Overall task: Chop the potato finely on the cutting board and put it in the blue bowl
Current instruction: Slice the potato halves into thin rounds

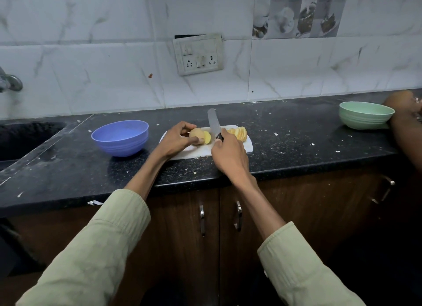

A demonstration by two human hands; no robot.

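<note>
A white cutting board (196,151) lies on the black counter. On it my left hand (177,138) grips the uncut end of a potato (197,134), whose cut yellow face (207,137) points right. My right hand (228,154) holds a knife (214,124) by its dark handle, the blade standing just right of the potato and pointing away from me. A row of potato slices (239,133) leans together at the board's far right. The blue bowl (120,137) stands on the counter left of the board, apart from it, with nothing visible inside.
A green bowl (365,114) stands at the far right, with another person's arm (405,120) beside it. A dark sink (20,139) sits at the left below a tap (10,82). A wall socket (198,54) is behind the board. Crumbs dot the counter (296,141).
</note>
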